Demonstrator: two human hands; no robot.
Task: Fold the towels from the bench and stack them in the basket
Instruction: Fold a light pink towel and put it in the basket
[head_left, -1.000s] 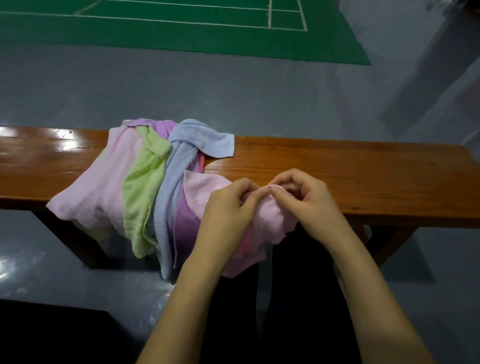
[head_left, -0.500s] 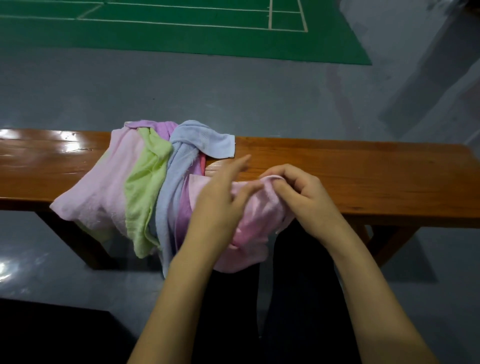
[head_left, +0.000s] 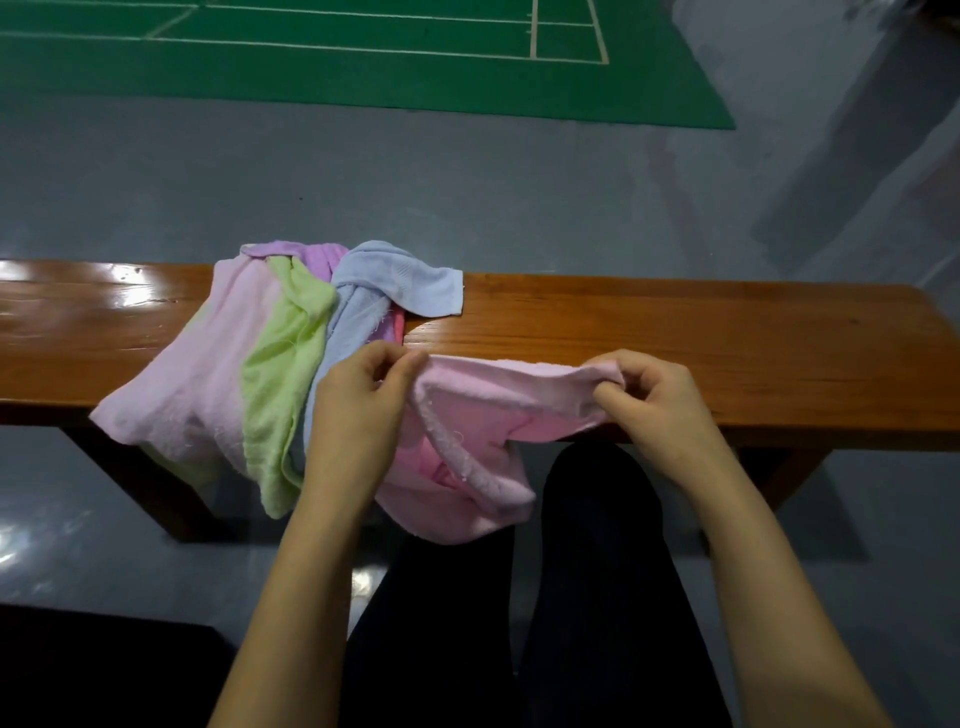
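Pink towel (head_left: 483, 415): top edge pinched by left hand (head_left: 363, 400) and right hand (head_left: 657, 397), stretched flat above tabletop (head_left: 675, 332), presumably for first fold. Remaining towels (head_left: 270, 353) heaped alongside.

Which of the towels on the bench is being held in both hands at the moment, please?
The pink towel stretched between the left hand and right hand; the others lie untouched in the heap.

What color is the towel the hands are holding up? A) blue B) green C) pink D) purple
C: the left hand and the right hand each pinch an end of the pink towel, stretched between them in front of the bench.
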